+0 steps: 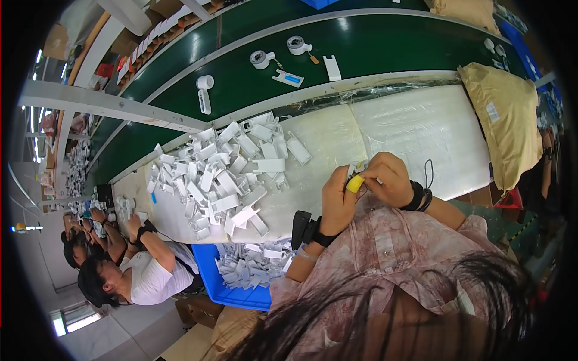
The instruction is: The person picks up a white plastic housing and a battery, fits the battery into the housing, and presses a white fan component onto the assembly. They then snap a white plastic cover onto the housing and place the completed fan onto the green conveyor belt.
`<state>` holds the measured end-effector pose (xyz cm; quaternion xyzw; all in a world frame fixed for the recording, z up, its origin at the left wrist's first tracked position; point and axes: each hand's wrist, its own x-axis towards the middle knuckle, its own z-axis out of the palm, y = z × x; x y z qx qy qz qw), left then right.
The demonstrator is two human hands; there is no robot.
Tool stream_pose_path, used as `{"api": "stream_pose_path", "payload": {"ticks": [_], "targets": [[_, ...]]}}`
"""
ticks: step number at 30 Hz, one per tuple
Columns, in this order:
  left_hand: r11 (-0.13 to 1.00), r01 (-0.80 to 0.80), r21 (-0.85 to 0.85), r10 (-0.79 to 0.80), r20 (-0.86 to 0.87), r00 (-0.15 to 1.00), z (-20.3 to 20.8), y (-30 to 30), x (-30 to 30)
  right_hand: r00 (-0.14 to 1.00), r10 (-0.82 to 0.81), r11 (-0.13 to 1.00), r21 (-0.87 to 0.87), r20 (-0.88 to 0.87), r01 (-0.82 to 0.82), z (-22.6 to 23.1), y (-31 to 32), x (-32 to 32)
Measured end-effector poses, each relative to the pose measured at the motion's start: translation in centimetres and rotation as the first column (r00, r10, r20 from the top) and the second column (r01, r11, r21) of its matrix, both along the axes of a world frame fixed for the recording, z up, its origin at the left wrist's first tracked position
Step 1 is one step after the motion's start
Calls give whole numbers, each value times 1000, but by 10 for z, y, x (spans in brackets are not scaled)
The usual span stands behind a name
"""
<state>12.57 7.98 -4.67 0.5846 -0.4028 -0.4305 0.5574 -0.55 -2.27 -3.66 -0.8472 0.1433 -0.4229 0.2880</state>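
Close together in front of my chest, my left hand (pixel 337 203) and my right hand (pixel 388 180) both have their fingers pinched. A yellow piece (pixel 354 183) sits at the left fingertips; whether it is held or wrapped round a finger, I cannot tell. Just beyond the fingertips shows a small pale thing (pixel 359 165), mostly hidden by them. Left of my hands, a heap of white plastic housings (pixel 226 177) covers part of the pale worktable (pixel 421 132). Dark bands circle both wrists, and a thin dark loop (pixel 429 173) stands out beside the right one.
Beyond the table runs a green conveyor (pixel 373 45) carrying round-headed white devices (pixel 260 59) and a white cover (pixel 332 68). A blue bin (pixel 241 298) of white parts stands below the table edge. A brown package (pixel 503 114) lies at right. Co-workers (pixel 153 271) sit at left.
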Motion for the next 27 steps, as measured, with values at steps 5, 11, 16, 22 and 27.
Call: {"api": "stream_pose_path", "payload": {"ticks": [5, 11, 16, 22, 27], "targets": [[997, -48, -67, 64, 268, 961, -1, -3, 6, 1000, 4, 1000, 18, 18, -4, -7, -4, 6], [999, -45, 8, 44, 108, 993, -7, -8, 8, 999, 36, 998, 60, -10, -35, -12, -15, 7], [993, 79, 92, -73, -67, 995, -13, -10, 11, 985, 128, 988, 97, -117, -117, -11, -26, -2], [996, 86, 30, -69, -367, 928, -7, -9, 12, 993, 93, 993, 78, -72, -87, -6, -24, -3], [990, 137, -29, -139, -323, 936, -3, -8, 11, 998, 61, 997, 48, -16, -60, -2, -17, -4]]}}
